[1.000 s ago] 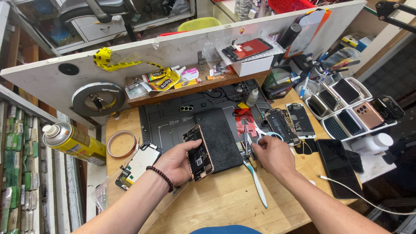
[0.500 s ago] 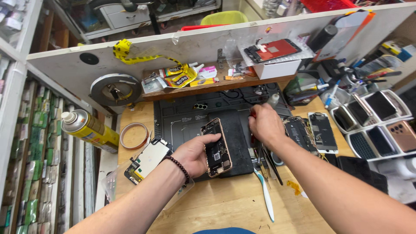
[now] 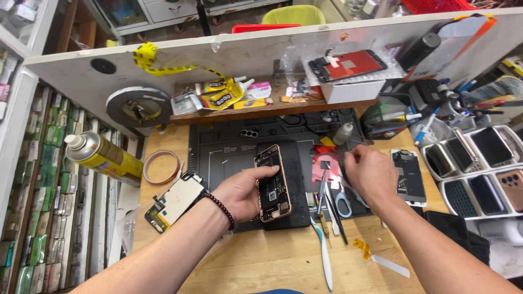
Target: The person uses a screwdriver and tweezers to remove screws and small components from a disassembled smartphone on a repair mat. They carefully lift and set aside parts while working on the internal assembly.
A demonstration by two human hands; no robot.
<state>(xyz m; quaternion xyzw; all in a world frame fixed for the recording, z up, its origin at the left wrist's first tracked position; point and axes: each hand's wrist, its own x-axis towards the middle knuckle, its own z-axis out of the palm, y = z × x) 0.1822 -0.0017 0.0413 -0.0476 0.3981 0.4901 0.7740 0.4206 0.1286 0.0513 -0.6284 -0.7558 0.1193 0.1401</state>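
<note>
My left hand (image 3: pixel 243 191) grips an opened gold-framed phone (image 3: pixel 273 182) with its circuit boards showing, held over a dark pad on the black repair mat (image 3: pixel 218 149). A dark bead bracelet is on that wrist. My right hand (image 3: pixel 370 173) hovers with fingers curled over the right part of the mat, above a red sheet (image 3: pixel 325 165), tweezers and blue-handled scissors (image 3: pixel 342 202). Whether it pinches something small I cannot tell. A detached phone screen (image 3: pixel 171 202) lies left of my left wrist.
A yellow spray can (image 3: pixel 102 156) and a copper tape ring (image 3: pixel 161 167) lie at the left. Another opened phone (image 3: pixel 408 175) lies right of my right hand. White trays of phones (image 3: pixel 479 169) stand far right. A white toothbrush (image 3: pixel 323 252) lies at the front; glue tubes sit on the wooden shelf (image 3: pixel 261 110).
The view has shifted. My right hand moved right, away from the phone, to the mat's right part. My left hand keeps hold of the opened phone.
</note>
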